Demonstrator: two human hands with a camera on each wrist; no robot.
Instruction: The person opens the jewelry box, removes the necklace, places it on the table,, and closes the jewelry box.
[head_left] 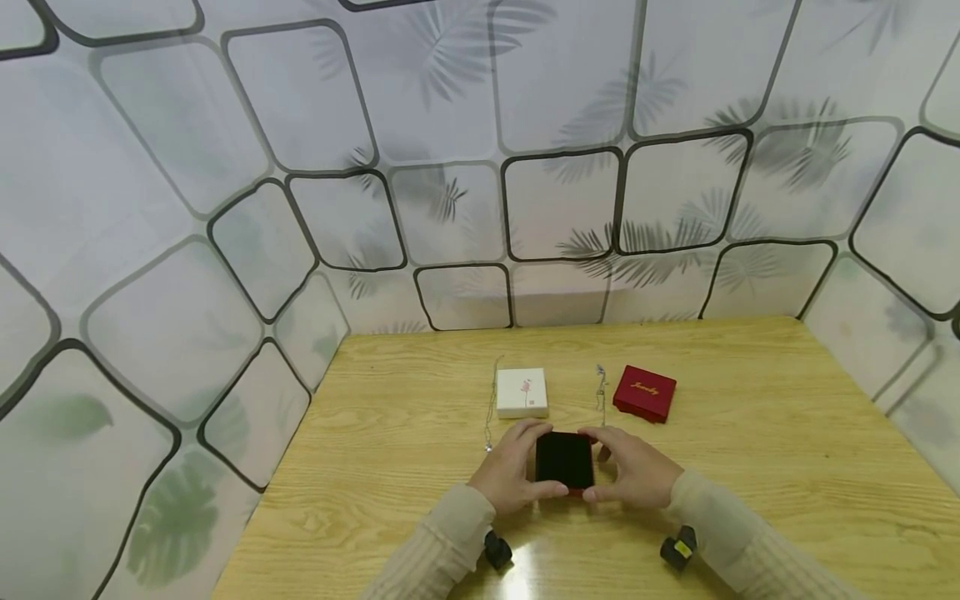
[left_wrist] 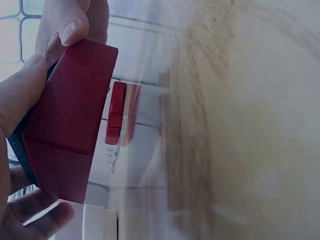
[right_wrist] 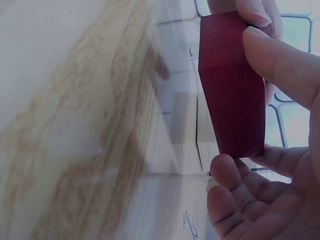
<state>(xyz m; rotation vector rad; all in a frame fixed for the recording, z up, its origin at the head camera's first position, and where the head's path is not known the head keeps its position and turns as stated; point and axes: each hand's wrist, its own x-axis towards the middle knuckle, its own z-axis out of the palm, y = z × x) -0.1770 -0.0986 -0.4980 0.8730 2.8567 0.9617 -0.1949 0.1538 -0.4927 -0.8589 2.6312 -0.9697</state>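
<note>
Both hands hold a small red jewelry box part with a black inner face (head_left: 565, 460) over the near middle of the table. My left hand (head_left: 510, 477) grips its left side, thumb at the near edge and fingers at the far corner. On the opposite side my right hand (head_left: 633, 475) grips it the same way. Textured red outer walls of the jewelry box (left_wrist: 72, 100) face the left wrist camera. Past the fingers lie a silver chain necklace with a pendant (head_left: 489, 421) on the left and another silver necklace (head_left: 601, 387) on the right.
A white box with a pink print (head_left: 522, 393) sits just beyond the hands, beside the left necklace. Farther right is a red box with gold lettering (head_left: 645, 393). The wooden table (head_left: 750, 400) meets a patterned curtain (head_left: 562, 208) at its back and sides.
</note>
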